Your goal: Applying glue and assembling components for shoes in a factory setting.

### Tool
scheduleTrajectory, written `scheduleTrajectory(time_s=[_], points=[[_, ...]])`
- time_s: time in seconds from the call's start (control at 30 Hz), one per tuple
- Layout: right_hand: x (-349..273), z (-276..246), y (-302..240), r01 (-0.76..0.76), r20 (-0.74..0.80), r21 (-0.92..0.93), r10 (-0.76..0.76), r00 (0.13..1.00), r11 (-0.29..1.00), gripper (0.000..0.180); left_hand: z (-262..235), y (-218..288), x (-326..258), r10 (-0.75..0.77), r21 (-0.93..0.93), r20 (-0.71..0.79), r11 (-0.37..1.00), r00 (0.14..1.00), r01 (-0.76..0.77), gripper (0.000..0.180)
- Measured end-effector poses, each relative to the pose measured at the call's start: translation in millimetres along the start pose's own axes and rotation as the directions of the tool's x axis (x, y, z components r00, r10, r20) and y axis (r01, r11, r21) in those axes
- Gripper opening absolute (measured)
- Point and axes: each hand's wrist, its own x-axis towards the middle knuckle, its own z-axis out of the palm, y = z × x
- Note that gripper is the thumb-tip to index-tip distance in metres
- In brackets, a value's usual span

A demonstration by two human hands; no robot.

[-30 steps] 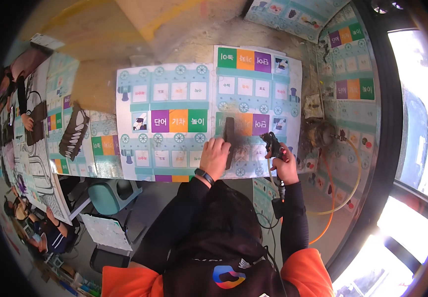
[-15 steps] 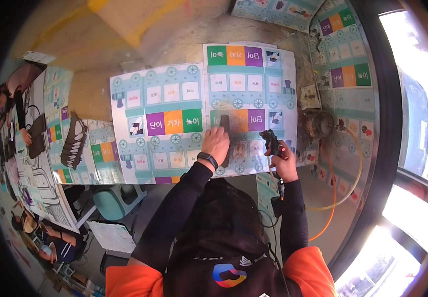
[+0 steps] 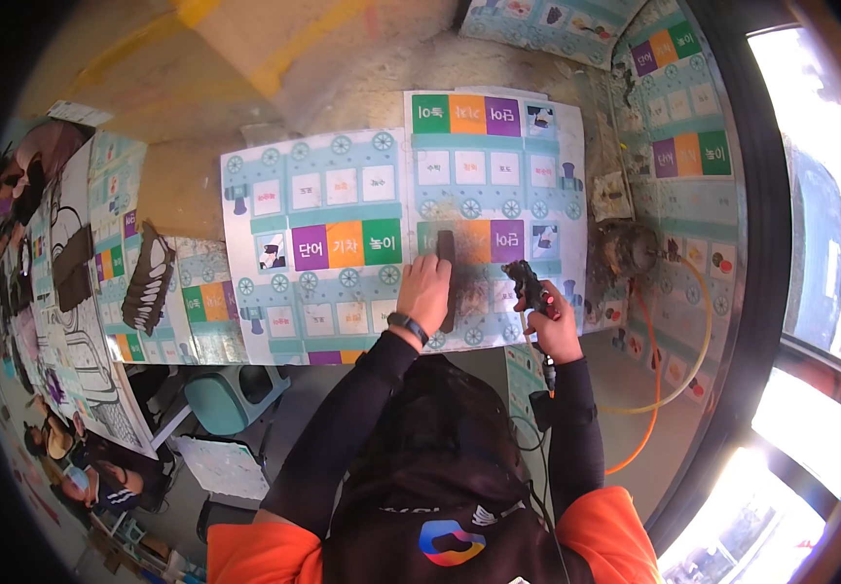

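Observation:
A long, narrow dark strip (image 3: 447,292) lies upright in the view on printed sheets (image 3: 333,287) covering the worktable. My left hand (image 3: 425,294), with a black band on its wrist, grips the strip's left side; its fingertips are partly hidden. In my right hand (image 3: 561,331) is a small spray gun (image 3: 526,284) smeared with dark paint, its nozzle end toward the strip. The fingers are wrapped round its grip. Dark overspray (image 3: 474,302) stains the sheet between strip and gun. A thin hose runs down from the gun along my right forearm.
Left of the sheets lies a dark piece with pale slanting marks (image 3: 150,279). A paint-crusted round metal part (image 3: 629,247) stands at the right, beside a yellow hose (image 3: 705,321) and an orange hose (image 3: 650,428). A teal stool (image 3: 228,401) is below the table; people sit at far left.
The spray gun has shifted slightly left and nearer to me, closer to the strip. My left hand stays on the strip. The whole view has moved a little.

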Motion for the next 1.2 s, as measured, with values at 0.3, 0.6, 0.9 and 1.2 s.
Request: scheduleTrajectory(time_s=[0.3, 0.6, 0.9, 1.2], points=[[3.3, 30.2, -44.5, -0.116, 0.274, -0.086, 0.136, 0.952, 0.989, 0.036, 22.3, 31.1, -78.5, 0.12, 0.107, 0.018, 0.987, 0.993, -0.121, 0.04], [25.3, 55.6, -23.5, 0.065, 0.105, -0.376, -0.027, 0.994, 0.924, 0.031, 35.2, 44.3, -79.2, 0.076, 0.283, 0.088, 0.954, 0.993, -0.098, 0.045], [23.7, 52.7, -45.0, 0.003, 0.19, -0.354, 0.069, 0.979, 0.935, 0.026, 32.0, 45.8, -81.4, 0.076, 0.328, 0.112, 0.938, 0.991, -0.109, 0.047], [44.5, 65.4, -40.4, 0.082, 0.034, -0.259, -0.076, 0.997, 0.962, 0.023, 39.0, 43.5, -83.8, 0.085, 0.338, 0.117, 0.933, 0.989, -0.12, 0.047]])
